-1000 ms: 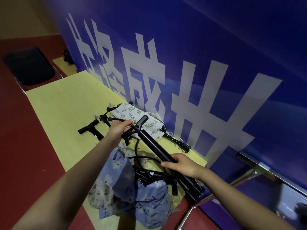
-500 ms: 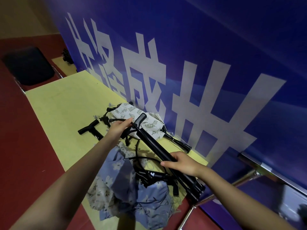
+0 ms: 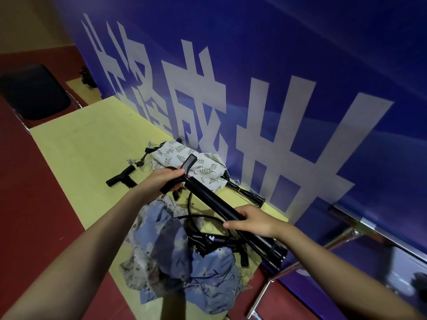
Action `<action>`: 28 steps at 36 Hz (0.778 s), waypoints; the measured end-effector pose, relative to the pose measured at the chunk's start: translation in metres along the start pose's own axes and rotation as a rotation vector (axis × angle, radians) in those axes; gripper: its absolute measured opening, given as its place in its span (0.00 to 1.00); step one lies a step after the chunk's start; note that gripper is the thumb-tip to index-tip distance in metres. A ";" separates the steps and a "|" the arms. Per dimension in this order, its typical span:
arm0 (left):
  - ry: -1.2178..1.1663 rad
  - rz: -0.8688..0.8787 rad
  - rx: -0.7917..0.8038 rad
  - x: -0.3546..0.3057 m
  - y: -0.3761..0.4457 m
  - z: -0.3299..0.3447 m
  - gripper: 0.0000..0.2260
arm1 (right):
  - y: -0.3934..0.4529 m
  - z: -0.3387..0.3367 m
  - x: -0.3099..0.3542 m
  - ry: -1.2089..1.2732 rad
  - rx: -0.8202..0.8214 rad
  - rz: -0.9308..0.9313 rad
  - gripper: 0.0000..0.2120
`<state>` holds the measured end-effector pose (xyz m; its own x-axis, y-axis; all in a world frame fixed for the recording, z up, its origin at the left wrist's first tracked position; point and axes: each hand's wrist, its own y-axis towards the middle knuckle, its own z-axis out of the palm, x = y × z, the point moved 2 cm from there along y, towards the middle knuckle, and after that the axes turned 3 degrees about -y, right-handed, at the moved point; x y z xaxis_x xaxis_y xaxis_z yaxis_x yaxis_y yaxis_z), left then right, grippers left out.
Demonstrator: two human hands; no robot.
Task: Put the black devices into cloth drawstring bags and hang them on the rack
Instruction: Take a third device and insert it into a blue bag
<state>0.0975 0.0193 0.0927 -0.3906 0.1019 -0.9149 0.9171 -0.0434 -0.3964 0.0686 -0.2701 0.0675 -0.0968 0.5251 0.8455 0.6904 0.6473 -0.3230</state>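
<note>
We see a long black tube-shaped device point(image 3: 215, 202) with a T-handle held slanted above the yellow worktop point(image 3: 87, 144). Our left hand point(image 3: 161, 183) curls its grip round the handle end; our right hand point(image 3: 251, 221) wraps the tube's middle, over blue floral cloth bags point(image 3: 203, 273).

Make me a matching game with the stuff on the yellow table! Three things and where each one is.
Things:
1. long black device
2. leaf-print bag
3. blue flowered bag

Places:
A. lying near the table's front edge
B. held in both hands
C. by the blue banner

Pairs: 1-B, 2-C, 3-A. The left hand grips the handle end, the right hand the tube.
</note>
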 end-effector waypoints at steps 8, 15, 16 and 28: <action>0.049 0.022 -0.096 0.005 -0.001 0.010 0.13 | 0.003 0.001 -0.009 -0.010 0.026 0.012 0.14; 0.030 0.034 -0.135 0.004 -0.005 0.020 0.12 | 0.004 -0.001 -0.011 -0.065 0.085 0.072 0.15; 0.015 0.035 -0.145 0.003 -0.007 0.021 0.12 | 0.005 -0.001 -0.011 -0.072 0.091 0.089 0.15; -0.720 0.104 -0.057 0.000 -0.014 0.016 0.11 | 0.023 0.019 0.002 0.312 -0.044 0.103 0.20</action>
<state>0.0836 0.0041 0.0969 -0.2393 -0.5797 -0.7789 0.9474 0.0361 -0.3179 0.0708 -0.2437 0.0538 0.1949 0.3876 0.9010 0.7162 0.5714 -0.4007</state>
